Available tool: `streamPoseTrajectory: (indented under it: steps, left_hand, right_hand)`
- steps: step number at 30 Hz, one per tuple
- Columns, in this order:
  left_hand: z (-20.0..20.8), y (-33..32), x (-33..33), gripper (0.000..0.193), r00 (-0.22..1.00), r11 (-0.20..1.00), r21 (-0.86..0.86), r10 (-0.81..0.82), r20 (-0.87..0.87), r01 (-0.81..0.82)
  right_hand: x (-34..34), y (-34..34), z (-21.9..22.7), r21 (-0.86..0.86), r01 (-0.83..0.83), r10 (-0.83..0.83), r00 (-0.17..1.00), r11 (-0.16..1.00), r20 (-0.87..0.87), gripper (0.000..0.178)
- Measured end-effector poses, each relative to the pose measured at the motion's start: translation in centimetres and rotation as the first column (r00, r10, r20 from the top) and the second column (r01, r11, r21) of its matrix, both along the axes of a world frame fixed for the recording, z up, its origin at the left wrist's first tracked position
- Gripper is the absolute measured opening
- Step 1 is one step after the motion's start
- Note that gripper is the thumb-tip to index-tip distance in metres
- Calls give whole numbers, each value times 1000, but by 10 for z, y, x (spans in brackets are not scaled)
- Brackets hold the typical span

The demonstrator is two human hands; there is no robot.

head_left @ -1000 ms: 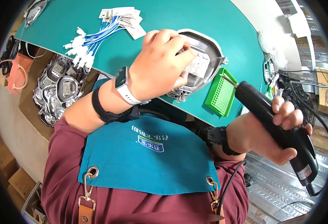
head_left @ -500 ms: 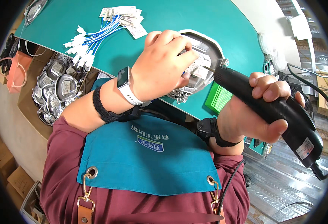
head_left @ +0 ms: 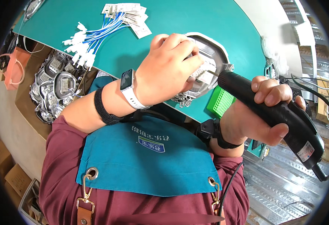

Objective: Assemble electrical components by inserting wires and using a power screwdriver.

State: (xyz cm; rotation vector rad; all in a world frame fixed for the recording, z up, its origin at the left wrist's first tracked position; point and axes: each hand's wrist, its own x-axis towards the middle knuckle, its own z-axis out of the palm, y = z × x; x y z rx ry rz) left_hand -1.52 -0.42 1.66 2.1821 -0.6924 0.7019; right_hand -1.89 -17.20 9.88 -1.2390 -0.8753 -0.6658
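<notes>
A grey oval metal housing (head_left: 223,50) with a clamp on its side lies on the green work surface. My left hand (head_left: 168,69) reaches over it, fingers curled and pressed down on a white labelled part (head_left: 205,77) inside. Part of the housing and the fingertips are hidden beneath that hand. My right hand (head_left: 263,107) is wrapped round a black corded electric screwdriver (head_left: 243,90). The tool is tilted, its thin bit pointing left at the white part; whether it sits in a screw I cannot tell.
Blue and white wires (head_left: 106,32) with white connectors and paper tags lie at the far left of the table. A bright green perforated tray (head_left: 220,102) stands near the front edge. On the left, a cardboard box (head_left: 30,112) holds several metal housings (head_left: 64,85).
The whole scene sits slightly differently in the picture. My left hand and the housing have shifted a little to the right together; the screwdriver bit stays at the white part.
</notes>
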Motion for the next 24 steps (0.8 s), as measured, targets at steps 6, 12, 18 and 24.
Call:
streamPoseTrajectory:
  steps: [6, 12, 18, 24]
  left_hand:
    - [-3, 2, 2, 48, 1000, 999, -21, -31, 0, 31]
    - [-2, 3, 3, 49, 993, 992, -60, -114, -17, 112]
    - [0, 9, 3, 45, 992, 992, -33, -125, -17, 124]
    - [9, 6, 2, 38, 992, 992, 42, -120, -33, 122]
  right_hand:
    - [9, 9, 3, -111, -116, 109, 992, 987, -72, 52]
    - [19, 10, 10, -184, -222, 195, 968, 958, -156, 52]
    - [23, 10, 26, -198, -232, 178, 950, 952, -257, 64]
    - [1, -67, 37, 276, 83, -42, 988, 957, -151, 48]
